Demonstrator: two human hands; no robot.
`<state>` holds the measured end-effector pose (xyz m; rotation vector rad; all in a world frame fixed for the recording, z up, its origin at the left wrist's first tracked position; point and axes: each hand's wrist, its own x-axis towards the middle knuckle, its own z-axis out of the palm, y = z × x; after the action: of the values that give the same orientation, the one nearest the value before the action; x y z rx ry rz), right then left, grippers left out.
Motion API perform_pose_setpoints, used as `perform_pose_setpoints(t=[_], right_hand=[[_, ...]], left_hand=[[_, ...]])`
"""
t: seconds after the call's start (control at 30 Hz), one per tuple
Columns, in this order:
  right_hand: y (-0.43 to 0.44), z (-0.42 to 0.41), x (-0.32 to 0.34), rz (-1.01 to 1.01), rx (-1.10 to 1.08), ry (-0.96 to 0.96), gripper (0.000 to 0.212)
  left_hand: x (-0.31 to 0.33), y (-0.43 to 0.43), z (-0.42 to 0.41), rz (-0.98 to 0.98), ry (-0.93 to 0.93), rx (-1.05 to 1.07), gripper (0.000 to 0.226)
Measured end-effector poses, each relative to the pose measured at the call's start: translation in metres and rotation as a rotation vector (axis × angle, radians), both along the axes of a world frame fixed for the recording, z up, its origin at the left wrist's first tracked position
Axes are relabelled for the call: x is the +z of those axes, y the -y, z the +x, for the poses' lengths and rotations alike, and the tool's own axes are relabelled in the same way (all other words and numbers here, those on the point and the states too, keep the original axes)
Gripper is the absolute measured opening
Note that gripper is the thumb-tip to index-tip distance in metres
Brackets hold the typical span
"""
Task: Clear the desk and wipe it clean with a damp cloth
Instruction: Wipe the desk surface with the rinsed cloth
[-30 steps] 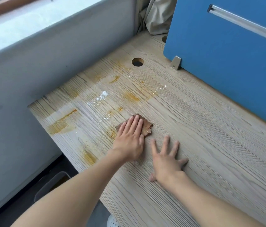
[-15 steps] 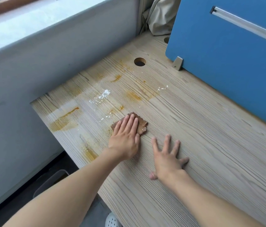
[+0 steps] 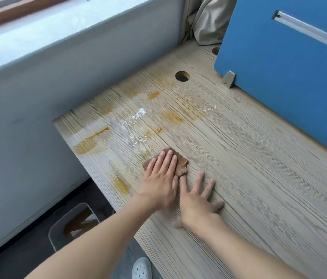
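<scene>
A small brown cloth [image 3: 182,165] lies flat on the wood-grain desk [image 3: 259,168]. My left hand [image 3: 161,180] presses it down with straight fingers and covers most of it. My right hand [image 3: 196,202] rests flat on the bare desk just to the right, fingers spread, its index finger touching the cloth's near edge. Orange-brown stains [image 3: 91,142] streak the desk's left part. White crumbs [image 3: 138,115] lie among the stains beyond the cloth.
A blue partition panel [image 3: 291,63] stands along the desk's far right on a metal bracket [image 3: 229,79]. A round cable hole [image 3: 182,76] sits near it. A grey wall [image 3: 28,117] borders the left. A bin [image 3: 72,222] stands on the floor below the desk's edge.
My left hand has slid the cloth back toward me and slightly left, close beside my right hand. My right hand has stayed in place on the desk.
</scene>
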<state>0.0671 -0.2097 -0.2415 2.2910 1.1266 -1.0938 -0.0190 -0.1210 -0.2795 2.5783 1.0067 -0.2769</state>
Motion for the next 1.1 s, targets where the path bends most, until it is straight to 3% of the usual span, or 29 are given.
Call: perform_pose_setpoints(t=[0.1, 0.27, 0.5, 0.67, 0.87, 1.03, 1.1], right_hand=[[0.0, -0.003, -0.006, 0.016, 0.001, 0.031, 0.133], [0.0, -0.002, -0.007, 0.016, 0.013, 0.044, 0.133], [-0.001, -0.003, -0.005, 0.013, -0.001, 0.039, 0.134], [-0.001, -0.003, -0.007, 0.015, 0.003, 0.051, 0.136], [-0.001, -0.004, -0.005, 0.025, -0.006, 0.041, 0.134], [-0.001, -0.003, -0.006, 0.02, -0.01, 0.039, 0.134], [-0.001, -0.003, -0.006, 0.025, -0.011, 0.043, 0.134]], left_hand=[[-0.004, -0.006, -0.017, 0.016, -0.003, -0.072, 0.06], [-0.005, -0.029, -0.006, 0.008, -0.007, 0.059, 0.061], [-0.006, -0.003, -0.032, -0.01, 0.0, -0.066, 0.062], [0.0, -0.022, -0.022, -0.004, -0.014, 0.086, 0.061], [-0.004, 0.008, -0.051, 0.015, -0.001, -0.079, 0.062], [-0.002, -0.014, -0.044, 0.02, -0.026, 0.096, 0.062], [-0.002, 0.007, -0.045, 0.02, -0.019, 0.073, 0.063]])
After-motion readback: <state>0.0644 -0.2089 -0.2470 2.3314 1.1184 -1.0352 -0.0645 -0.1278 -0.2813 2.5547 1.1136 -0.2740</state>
